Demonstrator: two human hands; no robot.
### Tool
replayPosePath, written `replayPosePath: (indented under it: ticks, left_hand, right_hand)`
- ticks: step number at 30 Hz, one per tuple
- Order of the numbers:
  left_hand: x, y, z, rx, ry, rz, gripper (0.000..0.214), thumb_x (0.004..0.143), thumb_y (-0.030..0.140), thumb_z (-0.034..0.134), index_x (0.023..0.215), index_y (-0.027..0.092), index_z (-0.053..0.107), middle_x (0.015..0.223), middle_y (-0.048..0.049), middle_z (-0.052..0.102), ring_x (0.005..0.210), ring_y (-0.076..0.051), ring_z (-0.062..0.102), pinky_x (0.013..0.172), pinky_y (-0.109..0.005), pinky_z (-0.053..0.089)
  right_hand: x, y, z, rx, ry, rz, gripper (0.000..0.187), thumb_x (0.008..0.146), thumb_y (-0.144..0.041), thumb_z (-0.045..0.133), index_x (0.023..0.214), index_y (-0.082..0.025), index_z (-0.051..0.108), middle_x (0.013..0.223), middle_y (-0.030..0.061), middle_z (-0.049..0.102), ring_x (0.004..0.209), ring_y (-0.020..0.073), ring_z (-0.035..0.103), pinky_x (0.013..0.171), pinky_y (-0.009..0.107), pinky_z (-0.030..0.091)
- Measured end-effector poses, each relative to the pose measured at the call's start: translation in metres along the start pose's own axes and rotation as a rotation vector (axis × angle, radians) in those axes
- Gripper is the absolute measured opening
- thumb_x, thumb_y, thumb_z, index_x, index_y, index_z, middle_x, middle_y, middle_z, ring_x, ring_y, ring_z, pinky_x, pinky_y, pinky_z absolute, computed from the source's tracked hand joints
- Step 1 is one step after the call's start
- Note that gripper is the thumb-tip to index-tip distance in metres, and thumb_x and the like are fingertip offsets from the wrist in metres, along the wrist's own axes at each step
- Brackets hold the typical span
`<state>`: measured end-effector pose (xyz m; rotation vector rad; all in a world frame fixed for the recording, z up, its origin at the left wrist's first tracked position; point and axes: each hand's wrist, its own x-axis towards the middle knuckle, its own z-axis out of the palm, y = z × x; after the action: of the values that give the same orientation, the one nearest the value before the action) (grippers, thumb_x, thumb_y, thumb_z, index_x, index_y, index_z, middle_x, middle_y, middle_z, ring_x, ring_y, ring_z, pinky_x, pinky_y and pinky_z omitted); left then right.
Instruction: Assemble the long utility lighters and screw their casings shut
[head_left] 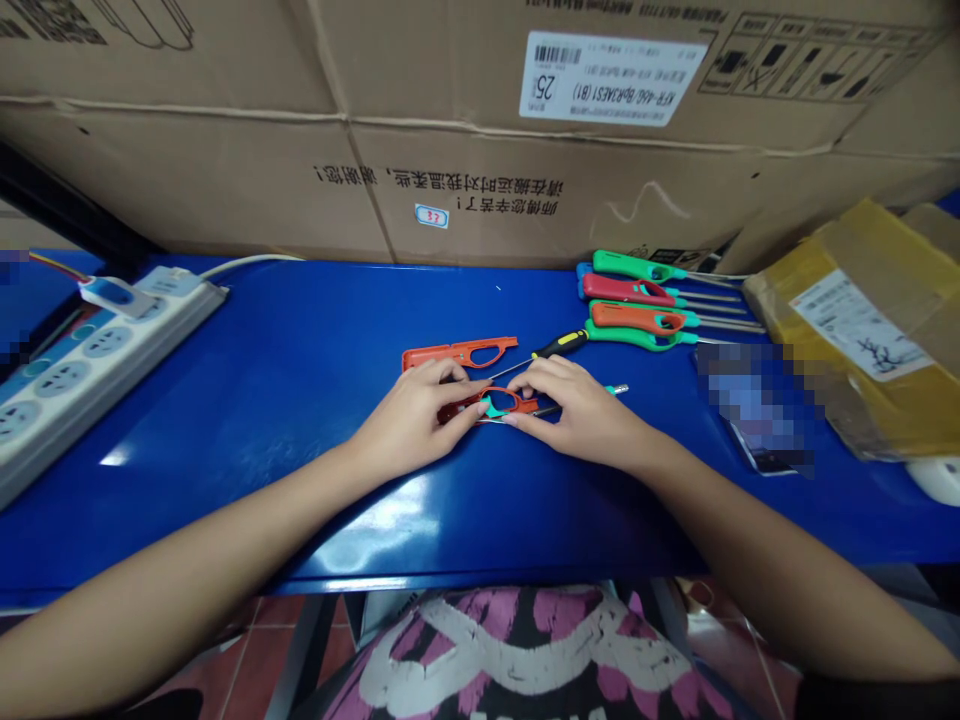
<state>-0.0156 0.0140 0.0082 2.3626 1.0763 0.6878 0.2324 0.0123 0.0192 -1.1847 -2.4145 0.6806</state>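
My left hand (pixel 409 415) pinches the handle end of an orange lighter casing half (pixel 525 404), thumb on a teal trigger (pixel 493 408) set in its opening. My right hand (pixel 581 412) has thumb and fingers closed around the front end of the same casing. A metal lighter rod (pixel 619 389) with a teal part shows beyond my right hand, mostly hidden by it. Just behind my hands lies the other orange casing half (pixel 459 356). A black-and-yellow screwdriver (pixel 564 344) rests behind my right hand, its shaft pointing toward my left fingers.
Several assembled lighters (pixel 637 290) lie in a pile at the back right. Beside them are a phone (pixel 761 405) and a taped carton (pixel 877 330). A power strip (pixel 90 360) runs along the left of the blue table (pixel 300 350). A large cardboard box (pixel 262 180) stands behind.
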Motion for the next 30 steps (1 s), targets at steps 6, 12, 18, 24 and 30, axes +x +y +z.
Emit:
replayPosePath:
  ticks: [6,12,18,24,30]
  left_hand:
    - [0.001,-0.006,0.002,-0.004,0.028,0.026,0.031,0.098,0.029,0.057,0.124,0.02,0.072,0.098,-0.0086,0.066,0.091,-0.021,0.062,0.085,-0.038,0.051]
    - [0.003,-0.004,0.003,-0.093,0.025,-0.016,0.028,0.097,0.028,0.06,0.119,0.02,0.074,0.099,-0.0085,0.068,0.094,-0.022,0.064,0.089,-0.04,0.052]
    - [0.003,-0.005,0.003,-0.121,0.024,-0.034,0.026,0.097,0.028,0.06,0.116,0.02,0.075,0.102,-0.0087,0.068,0.095,-0.021,0.065,0.089,-0.039,0.053]
    - [0.003,-0.006,0.003,-0.135,0.036,-0.031,0.025,0.095,0.026,0.061,0.116,0.021,0.074,0.102,-0.0084,0.069,0.096,-0.022,0.065,0.087,-0.038,0.053]
    - [0.003,-0.006,0.003,-0.143,0.021,-0.049,0.026,0.095,0.027,0.061,0.116,0.02,0.074,0.102,-0.0086,0.068,0.09,-0.02,0.065,0.083,-0.036,0.053]
  right_hand:
    - [-0.008,0.008,-0.025,-0.062,-0.117,0.027,0.015,0.09,-0.027,0.068,0.101,-0.022,0.058,0.104,0.0054,0.065,0.1,0.023,0.061,0.085,0.037,0.048]
    - [-0.006,0.016,-0.027,-0.01,-0.095,-0.062,0.01,0.094,-0.017,0.06,0.1,-0.021,0.066,0.095,0.0035,0.069,0.085,0.0176,0.064,0.075,0.031,0.05]
    - [-0.003,0.023,-0.021,-0.064,-0.04,-0.236,0.015,0.096,-0.018,0.059,0.098,-0.021,0.074,0.102,0.0079,0.072,0.096,0.0214,0.068,0.087,0.036,0.054]
    - [-0.007,0.023,-0.024,-0.111,-0.076,-0.232,0.02,0.097,-0.02,0.058,0.106,-0.023,0.076,0.109,0.0073,0.072,0.101,0.0219,0.068,0.089,0.036,0.055]
    - [-0.005,0.018,-0.022,-0.087,-0.042,-0.199,0.021,0.099,-0.027,0.058,0.099,-0.022,0.078,0.103,0.0068,0.073,0.095,0.0212,0.069,0.086,0.035,0.054]
